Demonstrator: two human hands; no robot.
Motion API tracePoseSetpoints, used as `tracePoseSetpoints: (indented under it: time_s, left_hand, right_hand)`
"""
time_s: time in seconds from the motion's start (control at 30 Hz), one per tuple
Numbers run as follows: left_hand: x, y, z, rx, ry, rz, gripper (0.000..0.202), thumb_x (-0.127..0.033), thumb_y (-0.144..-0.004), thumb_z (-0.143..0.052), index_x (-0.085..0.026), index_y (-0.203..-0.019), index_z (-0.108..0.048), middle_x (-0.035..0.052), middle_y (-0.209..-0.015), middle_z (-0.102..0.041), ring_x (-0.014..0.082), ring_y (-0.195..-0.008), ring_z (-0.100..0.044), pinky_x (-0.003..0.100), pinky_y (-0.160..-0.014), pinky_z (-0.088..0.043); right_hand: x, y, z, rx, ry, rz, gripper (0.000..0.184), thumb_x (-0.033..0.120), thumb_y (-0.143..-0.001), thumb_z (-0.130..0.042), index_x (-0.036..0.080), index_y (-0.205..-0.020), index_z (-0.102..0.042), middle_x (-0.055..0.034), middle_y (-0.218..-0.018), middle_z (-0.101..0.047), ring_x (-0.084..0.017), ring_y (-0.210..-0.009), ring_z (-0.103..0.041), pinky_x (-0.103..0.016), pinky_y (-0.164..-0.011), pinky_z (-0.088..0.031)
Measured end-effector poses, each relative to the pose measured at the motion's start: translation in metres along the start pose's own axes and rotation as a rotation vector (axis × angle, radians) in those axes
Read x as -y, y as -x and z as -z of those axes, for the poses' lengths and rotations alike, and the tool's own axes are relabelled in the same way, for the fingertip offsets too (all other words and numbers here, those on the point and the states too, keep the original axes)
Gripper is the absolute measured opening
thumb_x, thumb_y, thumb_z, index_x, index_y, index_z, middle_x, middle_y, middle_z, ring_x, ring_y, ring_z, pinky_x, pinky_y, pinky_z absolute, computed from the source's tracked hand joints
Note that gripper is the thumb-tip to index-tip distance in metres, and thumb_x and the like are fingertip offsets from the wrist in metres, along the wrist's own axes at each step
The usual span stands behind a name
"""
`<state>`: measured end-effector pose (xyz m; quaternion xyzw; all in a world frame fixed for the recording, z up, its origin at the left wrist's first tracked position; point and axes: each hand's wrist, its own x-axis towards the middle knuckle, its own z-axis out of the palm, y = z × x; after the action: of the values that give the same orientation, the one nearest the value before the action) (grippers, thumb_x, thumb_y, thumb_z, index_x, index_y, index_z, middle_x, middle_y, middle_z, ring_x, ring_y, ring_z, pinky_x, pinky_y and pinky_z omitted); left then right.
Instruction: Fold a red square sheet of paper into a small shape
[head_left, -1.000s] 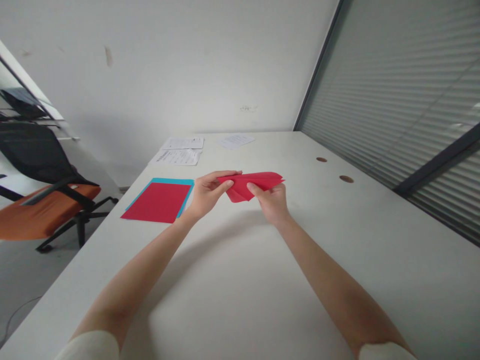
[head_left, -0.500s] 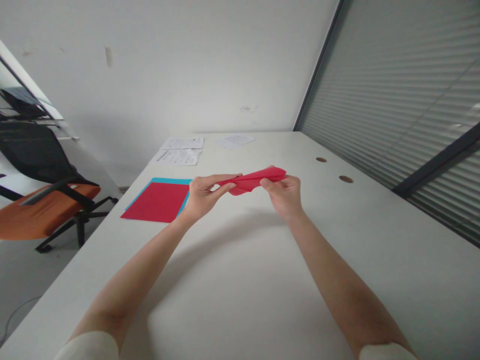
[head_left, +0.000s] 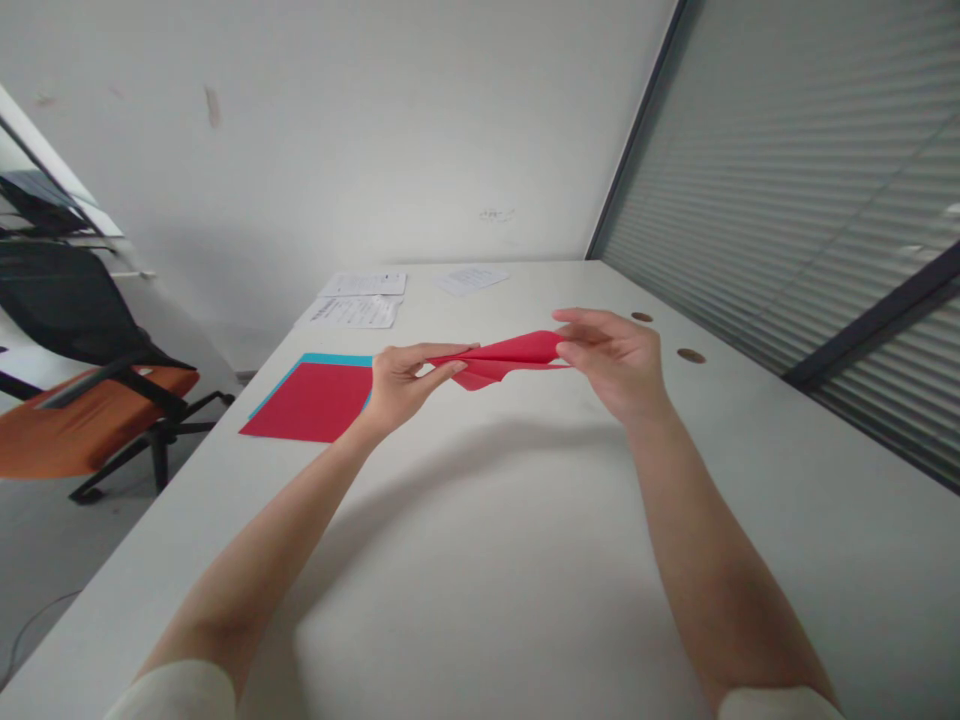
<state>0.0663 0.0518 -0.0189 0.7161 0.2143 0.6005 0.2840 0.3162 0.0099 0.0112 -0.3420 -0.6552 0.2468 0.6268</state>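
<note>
A folded piece of red paper (head_left: 517, 349) is held in the air above the desk, its layers pointed to the left and fanned slightly apart. My left hand (head_left: 399, 388) pinches its left end between thumb and fingers. At the right end is my right hand (head_left: 621, 366), its thumb and forefinger spread apart around the paper's tip. The thumb overlaps the paper's edge; whether it presses on it I cannot tell. Left of my left hand lies a stack of flat square sheets, with a red sheet (head_left: 304, 402) over a blue sheet (head_left: 330, 358).
The white desk (head_left: 480, 560) runs back to the wall. Printed papers (head_left: 356, 311) lie at its far left, another printed sheet (head_left: 472, 279) at the back. Two round holes, one a cable hole (head_left: 691, 356), sit near the blinds. An office chair (head_left: 97, 400) stands left.
My right hand has moved right and slightly up, its fingers opening from their grip on the paper's right end. My left hand keeps its pinch, almost still.
</note>
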Motion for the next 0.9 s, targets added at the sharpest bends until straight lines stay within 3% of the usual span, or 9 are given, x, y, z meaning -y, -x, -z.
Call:
tracePoseSetpoints:
  time_s: [0.1,0.23,0.53,0.73,0.9]
  left_hand:
    - [0.0005,0.0002,0.0004,0.006,-0.03,-0.013,0.016,-0.033,-0.078,-0.077,-0.027,-0.093,-0.08,0.0033,-0.096,-0.078,0.0223,-0.087,-0.075,0.032,-0.081,-0.061]
    - [0.0028,0.0,0.0013,-0.003,-0.051,-0.047,0.016,-0.031,-0.079,-0.077,-0.027,-0.094,-0.079,0.0031,-0.096,-0.078,0.0219,-0.087,-0.075,0.031,-0.08,-0.061]
    - [0.0063,-0.0016,0.0026,-0.006,-0.066,-0.058,0.015,-0.03,-0.077,-0.079,-0.026,-0.091,-0.08,0.0032,-0.091,-0.078,0.0211,-0.081,-0.075,0.029,-0.076,-0.06]
    - [0.0082,-0.0037,0.0038,0.011,-0.148,-0.182,0.014,-0.029,-0.08,-0.077,-0.023,-0.092,-0.08,0.0041,-0.087,-0.078,0.0177,-0.074,-0.075,0.022,-0.067,-0.059]
    - [0.0084,-0.0038,0.0055,0.03,-0.188,-0.183,0.015,-0.029,-0.081,-0.076,-0.023,-0.094,-0.079,0.0044,-0.09,-0.078,0.0177,-0.076,-0.075,0.022,-0.068,-0.06]
  right_hand:
    - [0.0074,0.001,0.0001,0.039,0.048,0.075,0.02,0.031,-0.071,-0.082,0.028,-0.09,-0.077,-0.0015,-0.085,-0.074,-0.017,-0.076,-0.067,-0.035,-0.072,-0.057]
    - [0.0105,0.0016,-0.0028,0.075,0.129,0.14,0.019,0.028,-0.073,-0.081,0.027,-0.091,-0.078,-0.0023,-0.085,-0.073,-0.018,-0.076,-0.066,-0.037,-0.072,-0.056]
    - [0.0071,0.0004,-0.0064,-0.02,0.199,0.183,0.014,0.03,-0.074,-0.08,0.027,-0.088,-0.078,-0.0021,-0.082,-0.072,-0.018,-0.075,-0.065,-0.036,-0.07,-0.055]
    - [0.0085,0.0002,-0.0028,0.011,0.231,0.171,0.011,0.032,-0.076,-0.079,0.027,-0.086,-0.078,-0.0025,-0.082,-0.074,-0.018,-0.075,-0.067,-0.034,-0.068,-0.055]
    - [0.0121,0.0004,-0.0002,0.015,0.336,0.207,0.006,0.029,-0.078,-0.077,0.028,-0.084,-0.079,-0.0022,-0.082,-0.074,-0.018,-0.071,-0.066,-0.033,-0.063,-0.053]
